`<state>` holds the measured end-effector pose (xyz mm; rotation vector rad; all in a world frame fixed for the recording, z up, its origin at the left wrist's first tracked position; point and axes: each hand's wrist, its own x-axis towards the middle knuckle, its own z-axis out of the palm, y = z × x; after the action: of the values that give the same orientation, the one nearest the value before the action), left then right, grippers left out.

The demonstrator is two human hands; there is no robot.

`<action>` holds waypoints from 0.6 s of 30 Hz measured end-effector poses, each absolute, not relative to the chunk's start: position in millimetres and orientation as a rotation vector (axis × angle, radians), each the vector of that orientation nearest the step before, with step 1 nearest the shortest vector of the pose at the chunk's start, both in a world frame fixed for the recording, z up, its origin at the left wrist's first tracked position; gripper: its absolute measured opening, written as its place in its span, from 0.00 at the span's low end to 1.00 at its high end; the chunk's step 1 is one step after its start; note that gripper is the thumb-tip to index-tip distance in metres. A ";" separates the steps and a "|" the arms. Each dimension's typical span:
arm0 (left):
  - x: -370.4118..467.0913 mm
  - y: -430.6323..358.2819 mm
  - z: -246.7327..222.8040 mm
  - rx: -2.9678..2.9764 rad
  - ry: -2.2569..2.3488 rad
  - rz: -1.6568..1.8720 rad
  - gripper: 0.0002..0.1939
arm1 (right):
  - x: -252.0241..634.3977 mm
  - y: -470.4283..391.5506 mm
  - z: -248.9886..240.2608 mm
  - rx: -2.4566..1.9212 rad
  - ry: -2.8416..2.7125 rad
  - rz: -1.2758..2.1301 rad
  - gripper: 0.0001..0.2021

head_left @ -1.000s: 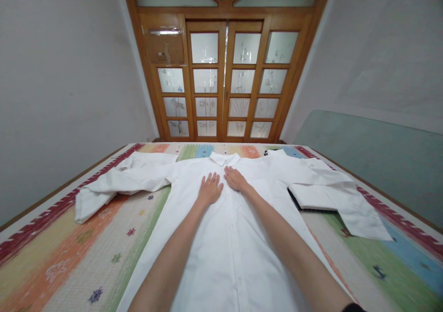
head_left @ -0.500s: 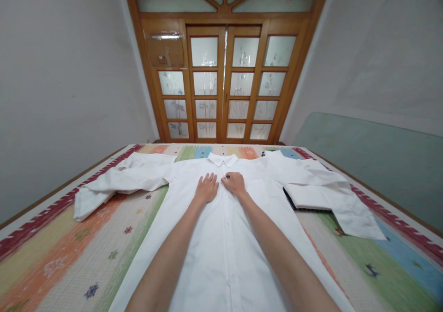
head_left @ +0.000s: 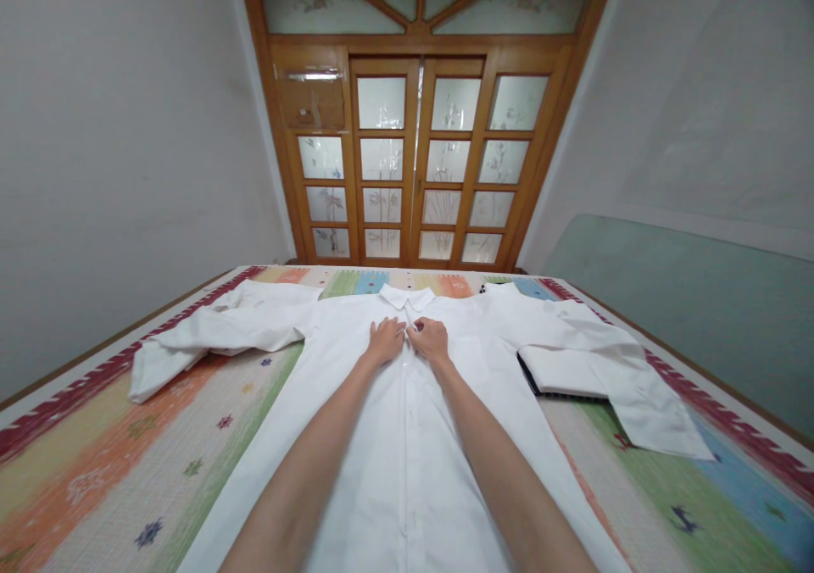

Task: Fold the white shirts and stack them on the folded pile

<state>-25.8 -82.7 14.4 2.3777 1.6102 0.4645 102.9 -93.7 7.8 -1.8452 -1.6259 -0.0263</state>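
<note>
A white button-up shirt [head_left: 369, 437] lies spread out with its collar [head_left: 407, 297] at the far side and a sleeve out to each side. Just below the collar, my left hand [head_left: 387, 340] rests on the shirt front beside the button placket, its fingers bent toward the edge. Right across from it, my right hand [head_left: 429, 338] pinches the placket fabric between thumb and forefinger. The fingertips of the two hands are close together. Whether a button is between them is too small to tell.
Under the shirt is a striped, patterned cloth [head_left: 209, 446]. Something white and dark-edged [head_left: 563, 374] lies partly beneath the right sleeve. Beyond the far edge stand wooden glass-paned doors [head_left: 416, 158]. A pale green panel [head_left: 687, 302] leans at the right wall.
My left hand has shifted slightly right and its fingers have curled in toward the placket. My right hand stays nearly in place. The camera view has tilted slightly.
</note>
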 end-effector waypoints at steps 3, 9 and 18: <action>-18.7 -80.0 16.3 2.373 1.636 0.541 0.18 | 103.5 -91.2 5.5 -1.822 -1.592 -0.012 0.10; -8.7 -75.8 16.7 2.340 1.710 0.703 0.11 | 109.8 -83.8 1.8 -1.715 -1.629 0.021 0.07; -9.3 -69.1 7.1 2.319 1.579 0.868 0.07 | 117.7 -76.4 -1.2 -1.619 -1.660 0.191 0.11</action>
<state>-9.3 -69.1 7.1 2.3189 1.5789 0.8683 117.7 -76.4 -1.2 -1.6194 -1.6602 0.1911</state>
